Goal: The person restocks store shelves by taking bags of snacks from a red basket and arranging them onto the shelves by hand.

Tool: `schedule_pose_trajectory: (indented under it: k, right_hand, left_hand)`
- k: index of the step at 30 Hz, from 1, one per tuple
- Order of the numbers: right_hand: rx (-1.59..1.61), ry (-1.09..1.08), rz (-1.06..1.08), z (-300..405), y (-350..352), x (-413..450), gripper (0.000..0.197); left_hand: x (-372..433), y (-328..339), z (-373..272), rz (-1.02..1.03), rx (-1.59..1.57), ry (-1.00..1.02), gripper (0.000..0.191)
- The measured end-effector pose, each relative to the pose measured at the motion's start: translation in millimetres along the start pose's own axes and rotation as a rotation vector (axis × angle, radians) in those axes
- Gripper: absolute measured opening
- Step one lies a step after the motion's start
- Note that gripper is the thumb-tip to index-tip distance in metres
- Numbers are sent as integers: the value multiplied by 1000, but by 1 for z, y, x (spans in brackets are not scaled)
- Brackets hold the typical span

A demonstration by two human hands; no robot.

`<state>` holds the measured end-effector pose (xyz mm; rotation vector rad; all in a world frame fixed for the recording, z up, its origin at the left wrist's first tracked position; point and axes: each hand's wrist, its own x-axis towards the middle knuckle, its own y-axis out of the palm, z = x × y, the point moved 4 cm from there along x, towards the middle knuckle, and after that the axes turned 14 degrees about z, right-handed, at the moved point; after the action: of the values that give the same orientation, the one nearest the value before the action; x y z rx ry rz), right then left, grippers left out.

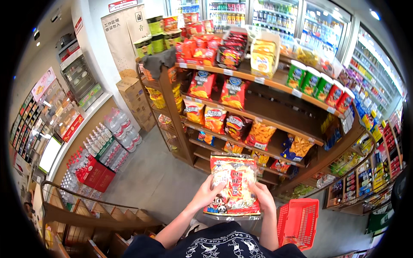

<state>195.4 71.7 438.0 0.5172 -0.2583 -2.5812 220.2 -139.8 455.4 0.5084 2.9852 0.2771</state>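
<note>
A red and clear plastic bag of rice crackers [235, 185] is held upright in front of my chest, its printed front facing me. My left hand [208, 193] grips its left edge, the thumb lying on the front. On the opposite edge my right hand [262, 194] holds it in the same way. Beyond the bag stands a brown snack shelf [280, 111] with red chip bags [233, 92], a clear bag of orange snacks [260, 133] and green canisters [310, 79]. A red plastic shopping basket [298, 222] stands on the floor to my right, with some packets at its bottom.
Behind me at the left is a second shelf rack [96, 222]. Bottled water packs [124, 129] and red cartons [95, 175] line the counter [105, 98]. Cardboard boxes [137, 101] are stacked by the wall. Drink refrigerators [274, 16] run along the back; more stocked shelves [358, 190] stand at right.
</note>
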Motion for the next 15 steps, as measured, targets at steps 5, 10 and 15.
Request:
schedule_pose_trajectory:
  k: [5,10,15]
  right_hand:
    - [44,3,110,-8,58,39,46]
    - [-247,15,192,-3,117,77,55]
    - [-285,62,175,-7,138,115,54]
  left_hand:
    - [-24,-69,-5,26,-38,215,49]
    - [-46,-122,1,-65,-66,265,47]
    - [-43,-168,7,-119,-63,250,46]
